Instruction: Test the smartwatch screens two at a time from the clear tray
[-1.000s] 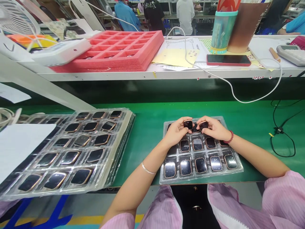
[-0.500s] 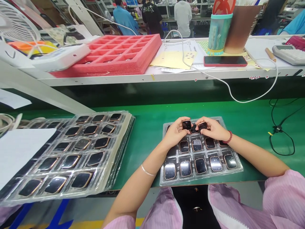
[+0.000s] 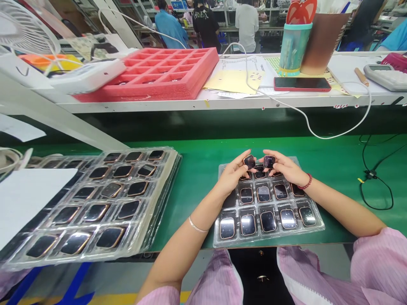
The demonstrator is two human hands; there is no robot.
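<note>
My left hand (image 3: 233, 174) holds a dark square watch face (image 3: 249, 162) with a copper-coloured rim between thumb and fingers. A second, similar watch face (image 3: 269, 162) is held in my right hand (image 3: 284, 166). Both are raised side by side, a small gap apart, over the back row of a clear plastic tray (image 3: 235, 242). More watch faces sit in the tray's compartments, such as one (image 3: 268, 221) in the front row. The compartment at the left of the middle row shows no watch face. My fingers partly hide the back row.
Stacked clear trays (image 3: 133, 250) of watch faces stand on the left, with a white sheet (image 3: 34, 199) beside them. The shelf (image 3: 178, 105) ahead bears a red foam tray (image 3: 152, 91), a phone (image 3: 302, 84) and cups. A black cable (image 3: 377, 192) lies at right.
Both watch faces have been tilted in my fingers and now show their dark faces more squarely. My fingertips have risen slightly. The view has shifted a little.
</note>
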